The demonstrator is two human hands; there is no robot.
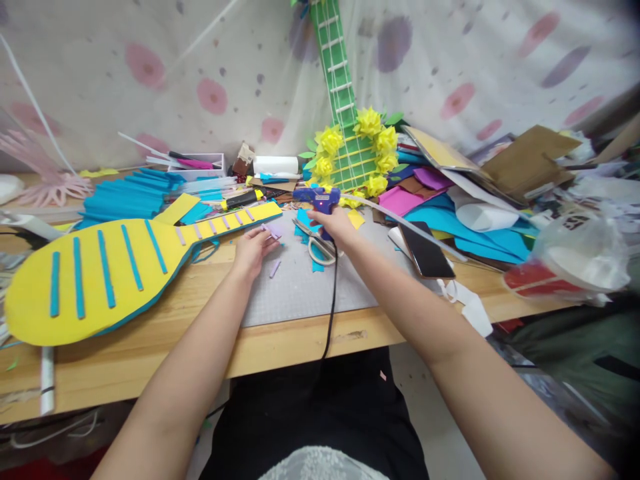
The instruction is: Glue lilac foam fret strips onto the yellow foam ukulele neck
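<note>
My right hand (334, 223) is closed around the handle of a blue hot glue gun (320, 195), its nozzle pointing left. A long translucent glue stick (407, 221) sticks out of its back, and a black cord (332, 307) hangs from the grip over the table edge. The fingers of my left hand (253, 250) are pinched at a small lilac paper piece (273, 231). Just left of that hand lies a yellow guitar-shaped cutout (125, 267) with blue strips on its body and lilac strips along its neck. A loose lilac strip (275, 268) lies on the grey cutting mat (295, 297).
Scissors (323, 247) lie on blue scraps under the glue gun. A green guitar with yellow flowers (345, 133) leans at the back. To the right are a phone (426, 250), piled coloured paper (465, 230) and a plastic-wrapped bucket (560, 260). Blue crepe paper (125, 197) lies at left.
</note>
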